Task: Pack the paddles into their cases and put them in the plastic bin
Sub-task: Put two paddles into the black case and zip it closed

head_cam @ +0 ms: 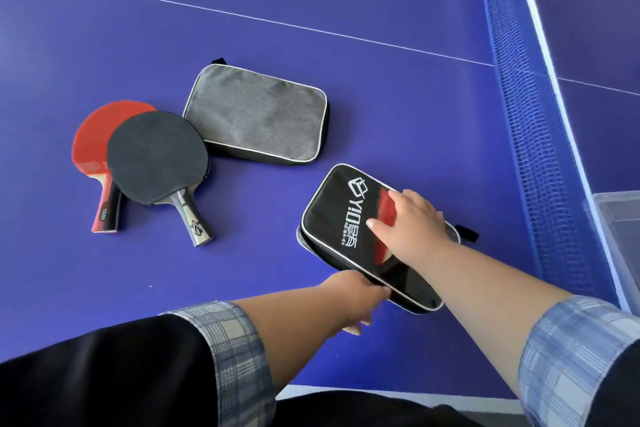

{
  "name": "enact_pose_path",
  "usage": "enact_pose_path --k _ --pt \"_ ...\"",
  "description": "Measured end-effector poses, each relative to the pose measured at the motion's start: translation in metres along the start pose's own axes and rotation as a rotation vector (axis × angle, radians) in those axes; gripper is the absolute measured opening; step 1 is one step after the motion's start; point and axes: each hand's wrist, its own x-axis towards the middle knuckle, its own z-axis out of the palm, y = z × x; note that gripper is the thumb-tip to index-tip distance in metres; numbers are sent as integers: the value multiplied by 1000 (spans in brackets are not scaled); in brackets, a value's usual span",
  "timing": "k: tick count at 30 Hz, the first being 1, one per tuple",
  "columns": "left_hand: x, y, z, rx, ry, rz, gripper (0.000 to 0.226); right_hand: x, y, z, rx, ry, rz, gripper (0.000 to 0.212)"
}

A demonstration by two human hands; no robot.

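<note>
Right hand (pixel 412 222) pressed flat and open atop the black case (pixel 349 218) on the worktop (pixel 311 28), left hand (pixel 356 295) pinching its near edge, grip closed there; two paddles (pixel 156 156) and grey case (pixel 256 114) lying apart, left.

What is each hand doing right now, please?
Left hand: closed on the near edge of the black case.
Right hand: open, resting flat on the black case.
</note>
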Motion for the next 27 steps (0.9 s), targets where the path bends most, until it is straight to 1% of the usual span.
enact_pose_path --k 1,3,4,6,9,10,11,12,14,16,18,21,23,27 --pt "-1 0 -7 -70 143 26 30 5 -7 2 -12 14 -39 82" --pt "3 -1 -24 -45 473 135 37 14 -23 8 -17 27 -99 81" --pt "4 -1 -36 -39 597 192 39 17 -31 12 -16 29 -120 82" --pt "14 1 -61 -7 738 266 39 20 -42 21 -29 23 -149 86" --pt "48 14 -102 78 818 300 23 17 -45 38 -103 38 -133 94" --pt "61 19 -115 113 811 287 21 15 -43 43 -135 67 -132 94" --pt "74 23 -127 164 776 285 26 13 -42 48 -159 103 -136 95" --pt "87 25 -139 238 705 288 35 12 -41 52 -171 137 -142 94" --pt "107 33 -156 458 528 329 53 12 -41 55 -187 182 -147 94" --pt "117 40 -166 639 397 418 61 12 -41 56 -204 190 -148 93" --pt "122 45 -174 704 327 467 59 12 -41 56 -206 185 -145 93" --pt "121 52 -183 704 281 518 49 12 -43 55 -217 173 -145 93" --pt "119 55 -186 722 276 530 42 11 -43 55 -219 171 -146 92" --pt "118 53 -186 799 306 486 28 10 -43 54 -219 170 -150 91"
